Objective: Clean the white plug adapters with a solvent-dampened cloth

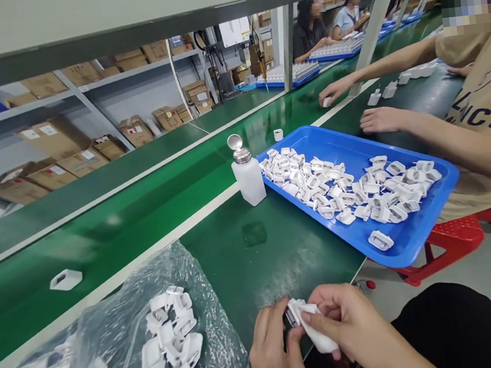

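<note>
Left hand [274, 351] is gripping a small white part [291, 314] at the bench's near edge; the part is mostly hidden between the fingers, so its shape is hard to make out. Right hand [352, 325] is pinching a white cloth [316, 331] against that part, the cloth covering its right side. A clear bag [112, 338] of white shells is lying at the near left corner, its lower portion running out of view. A white bottle [248, 175] with a metal cap is standing mid-bench, just beside a blue tray [409, 237] that is holding many white shells and overhanging the bench's right edge. One loose shell [65, 279] is sitting on the green belt [101, 234]. A co-worker's hands [381, 120] are resting further along, the fingers partly hidden.
</note>
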`<state>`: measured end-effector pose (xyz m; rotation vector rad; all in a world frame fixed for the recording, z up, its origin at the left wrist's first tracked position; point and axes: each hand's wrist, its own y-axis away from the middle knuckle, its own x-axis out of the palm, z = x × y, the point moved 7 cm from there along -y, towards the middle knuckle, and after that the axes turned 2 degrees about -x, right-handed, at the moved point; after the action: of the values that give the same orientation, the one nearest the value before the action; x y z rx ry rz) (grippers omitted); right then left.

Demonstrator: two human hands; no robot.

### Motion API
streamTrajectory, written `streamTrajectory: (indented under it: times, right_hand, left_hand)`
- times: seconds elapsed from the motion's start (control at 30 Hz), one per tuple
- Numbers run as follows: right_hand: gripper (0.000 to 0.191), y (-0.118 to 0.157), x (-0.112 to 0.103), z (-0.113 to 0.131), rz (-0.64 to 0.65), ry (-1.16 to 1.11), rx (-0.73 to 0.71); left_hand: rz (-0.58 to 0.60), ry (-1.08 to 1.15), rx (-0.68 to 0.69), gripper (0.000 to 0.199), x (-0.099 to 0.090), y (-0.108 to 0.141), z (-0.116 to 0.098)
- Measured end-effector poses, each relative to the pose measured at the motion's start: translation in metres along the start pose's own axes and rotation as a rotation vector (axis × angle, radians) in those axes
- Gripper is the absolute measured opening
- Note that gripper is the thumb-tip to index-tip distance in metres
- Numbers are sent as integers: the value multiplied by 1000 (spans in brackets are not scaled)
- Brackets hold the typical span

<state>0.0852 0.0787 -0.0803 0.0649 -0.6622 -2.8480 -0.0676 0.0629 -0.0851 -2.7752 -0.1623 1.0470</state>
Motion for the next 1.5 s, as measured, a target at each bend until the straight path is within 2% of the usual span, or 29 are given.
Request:
streamTrajectory:
  times: [0.1,0.27,0.63,1.17,1.33,1.5]
  right_hand:
    - [35,-5,1,-2,-8,-95,60]
    - [38,-12,2,0,-71,-137,46]
    - [34,-6,2,-6,-97,-220,99]
    - [36,-4,4,-5,-143,-250,110]
    - [31,-4,4,-4,-136,-266,86]
    - [30,-2,4,-7,-137,-269,95]
  left_hand:
    - [11,19,-20,33,0,-1,0]
    - [19,27,-35,35,1,-3,-3]
    - [-37,34,-9,37,2,-2,-2]
    - [-65,42,-37,34,-1,-4,-2]
    - [-63,9,-16,42,-2,-4,-5]
    - [-70,13,-19,39,-3,-5,-6]
